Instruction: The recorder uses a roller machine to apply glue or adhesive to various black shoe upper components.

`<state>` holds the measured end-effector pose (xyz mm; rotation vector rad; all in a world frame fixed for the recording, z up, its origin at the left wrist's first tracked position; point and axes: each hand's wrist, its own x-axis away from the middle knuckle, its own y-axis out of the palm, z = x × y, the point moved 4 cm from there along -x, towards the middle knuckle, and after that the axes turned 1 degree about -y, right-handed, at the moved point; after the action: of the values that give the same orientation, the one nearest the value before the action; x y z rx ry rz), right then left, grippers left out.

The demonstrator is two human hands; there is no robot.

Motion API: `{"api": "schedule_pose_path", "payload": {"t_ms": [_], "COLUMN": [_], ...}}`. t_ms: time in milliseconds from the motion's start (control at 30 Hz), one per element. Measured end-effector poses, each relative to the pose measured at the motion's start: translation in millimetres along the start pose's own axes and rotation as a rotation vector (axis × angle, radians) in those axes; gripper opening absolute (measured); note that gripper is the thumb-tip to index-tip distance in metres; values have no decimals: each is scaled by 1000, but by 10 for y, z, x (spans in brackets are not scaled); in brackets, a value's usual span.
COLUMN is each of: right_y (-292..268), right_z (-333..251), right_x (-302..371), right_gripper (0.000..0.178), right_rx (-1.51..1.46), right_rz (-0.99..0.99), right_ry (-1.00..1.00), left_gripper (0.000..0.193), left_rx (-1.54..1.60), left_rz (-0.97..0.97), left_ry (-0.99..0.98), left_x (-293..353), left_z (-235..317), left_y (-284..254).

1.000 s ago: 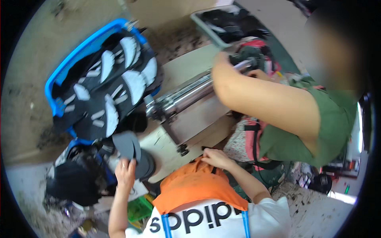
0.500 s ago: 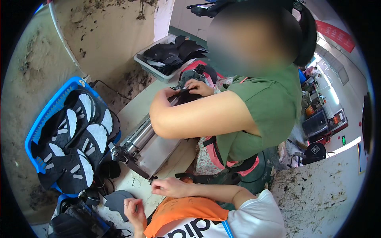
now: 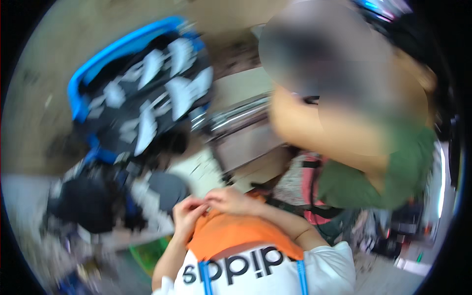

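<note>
My left hand and my right hand meet in front of my body, at the far edge of my orange apron. On both hands the fingers are drawn in and the fingertips come together. Whatever lies between them is too small and blurred to make out. Close to my left hand, a dark grey flat piece lies on the pale tabletop. Farther off stands a machine with a shiny metal roller, which neither of my hands touches.
At the far left, a blue basket holds black pieces with white patches. Dark items are piled at the left. To the right, a person in a green top leans over the machine, a bare arm reaching across.
My head has turned, so the scene is shifted and blurred. My hands, apart before, have come together at the apron. The other person's arm is still over the machine.
</note>
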<state>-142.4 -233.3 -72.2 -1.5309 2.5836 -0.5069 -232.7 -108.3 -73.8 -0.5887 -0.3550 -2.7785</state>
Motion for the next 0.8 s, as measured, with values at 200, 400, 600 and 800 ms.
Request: {"api": "schedule_pose_path", "payload": {"t_ms": [200,400,600,800], "right_y": [456,868,1122,1370], "right_z": [254,893,1152,1282], "right_x": [-233,-960,-1666,-1712], "right_gripper": [25,62,75,76], "right_rx": [185,272,448,400], "right_rz": [-459,9,1,-124], "right_ry": [-20,139,472,497], "left_gripper": [14,16,33,41], "left_rx": [-128,297,107,843], "left_rz": [356,668,702,684], "left_ry": [-101,-481,-392,-367], "left_x": [503,969,830,540], "left_z": [-982,-1439,-1908,-1929], "left_y": [-502,-727,-1053,-1224]}}
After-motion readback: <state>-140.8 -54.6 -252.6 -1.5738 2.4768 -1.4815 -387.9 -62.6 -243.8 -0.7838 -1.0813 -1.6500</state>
